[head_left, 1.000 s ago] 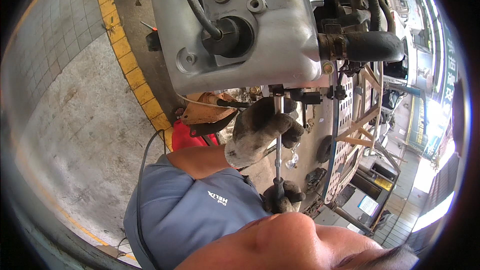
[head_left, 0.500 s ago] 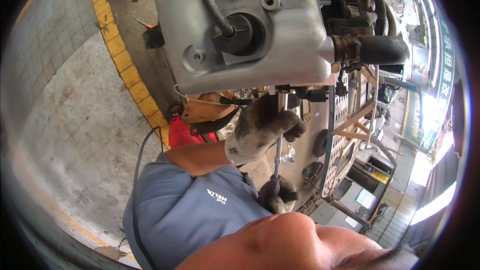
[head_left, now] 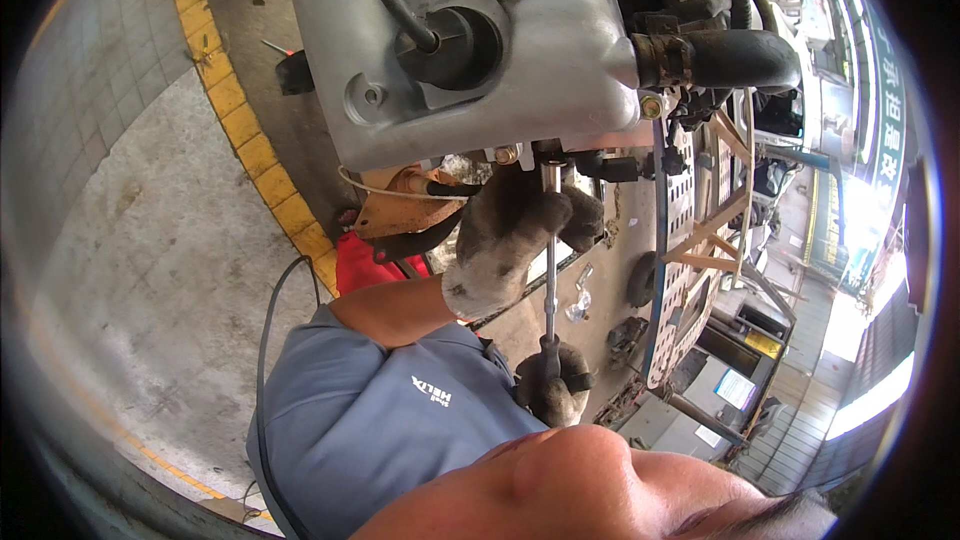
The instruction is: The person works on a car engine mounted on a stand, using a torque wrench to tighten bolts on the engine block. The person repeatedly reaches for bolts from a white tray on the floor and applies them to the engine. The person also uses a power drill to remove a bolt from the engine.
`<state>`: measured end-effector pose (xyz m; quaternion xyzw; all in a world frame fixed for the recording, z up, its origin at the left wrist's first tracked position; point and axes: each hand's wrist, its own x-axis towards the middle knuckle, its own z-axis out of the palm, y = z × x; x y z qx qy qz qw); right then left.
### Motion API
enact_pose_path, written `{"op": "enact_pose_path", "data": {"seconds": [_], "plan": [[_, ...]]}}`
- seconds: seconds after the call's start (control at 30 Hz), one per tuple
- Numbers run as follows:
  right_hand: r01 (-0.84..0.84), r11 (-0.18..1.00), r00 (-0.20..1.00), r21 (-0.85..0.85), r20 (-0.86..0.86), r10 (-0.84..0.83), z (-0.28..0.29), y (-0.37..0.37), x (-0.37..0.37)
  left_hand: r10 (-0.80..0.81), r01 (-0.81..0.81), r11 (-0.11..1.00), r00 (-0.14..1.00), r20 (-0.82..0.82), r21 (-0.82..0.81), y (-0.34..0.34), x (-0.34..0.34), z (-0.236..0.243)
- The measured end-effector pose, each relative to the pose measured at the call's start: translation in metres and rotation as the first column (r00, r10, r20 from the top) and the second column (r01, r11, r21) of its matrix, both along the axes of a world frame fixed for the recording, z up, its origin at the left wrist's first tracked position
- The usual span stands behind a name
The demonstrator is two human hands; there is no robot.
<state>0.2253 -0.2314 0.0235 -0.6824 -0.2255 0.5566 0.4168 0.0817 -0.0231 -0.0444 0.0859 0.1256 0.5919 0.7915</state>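
Observation:
A long silver socket driver [head_left: 551, 280] stands nearly upright in the view, its socket end at the lower edge of a grey metal engine cover [head_left: 560, 100]. My left hand [head_left: 505, 240], in a dirty, blackened work glove, is closed round the upper shaft just below the socket. My right hand [head_left: 553, 395], gloved too, grips the dark handle at the shaft's lower end. Whatever fastener the socket meets is hidden. Beside the socket, a brassy bolt head [head_left: 507, 154] shows under the cover's edge.
A thick black hose [head_left: 740, 60] with a clamp leaves the engine's right side. An orange bracket [head_left: 392, 202] and a red object [head_left: 370, 262] lie left of my left hand. Further right are a perforated metal panel [head_left: 675, 290] and a wooden frame [head_left: 725, 210].
The engine has shifted slightly up and left in the view. The driver's shaft looks straighter, and more of its socket shows. Both hands keep their grip; the right hand's fingers have turned about the handle.

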Motion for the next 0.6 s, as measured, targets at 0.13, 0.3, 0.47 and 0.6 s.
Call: {"op": "enact_pose_path", "data": {"seconds": [0.13, 0.3, 0.47, 0.6], "plan": [[0.046, 0.999, 0.992, -0.028, -0.113, -0.049, -0.002, -0.003, 0.005, 0.002, 0.009, 0.998, 0.983, 0.181, -0.058, -0.004, 0.005, -0.003], [0.043, 0.998, 0.99, -0.05, -0.136, -0.05, -0.005, -0.006, 0.015, 0.169, -0.146, 0.984, 0.952, 0.255, -0.104, -0.005, 0.002, 0.006], [0.061, 0.998, 0.993, -0.027, -0.103, -0.063, -0.01, -0.007, 0.017, 0.318, -0.328, 0.944, 0.928, 0.193, 0.025, -0.005, 0.006, 0.012], [0.028, 0.999, 0.998, -0.022, -0.061, -0.029, -0.018, -0.01, 0.03, 0.264, -0.27, 0.962, 0.958, 0.114, 0.041, -0.009, 0.004, 0.009]]}}
